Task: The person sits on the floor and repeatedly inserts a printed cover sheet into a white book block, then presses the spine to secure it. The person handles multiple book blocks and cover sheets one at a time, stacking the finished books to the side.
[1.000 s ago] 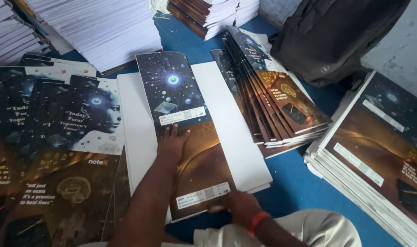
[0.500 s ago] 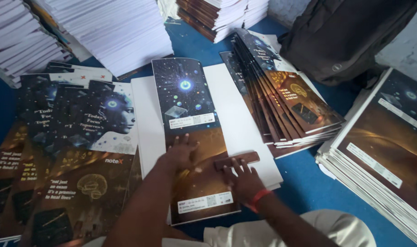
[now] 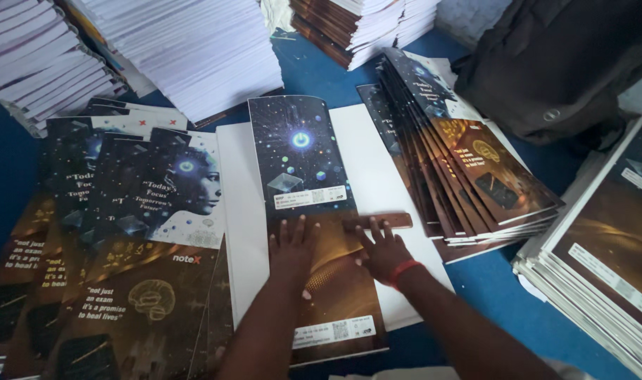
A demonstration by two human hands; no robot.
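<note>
- Cover sheet point(image 3: 303, 204) is lying printed side up on a white stack of pages point(image 3: 377, 176), between the fanned covers at both sides.
- We are pressing our left hand point(image 3: 291, 243) flat on it, fingers spread, gripping nothing.
- We are resting our right hand point(image 3: 383, 250) on a small wooden block point(image 3: 381, 221), fingers laid over it.
- We are judging that firm, even strokes along the fold work best.
- It is looking glossy: dark starry blue above, brown-gold below.
</note>
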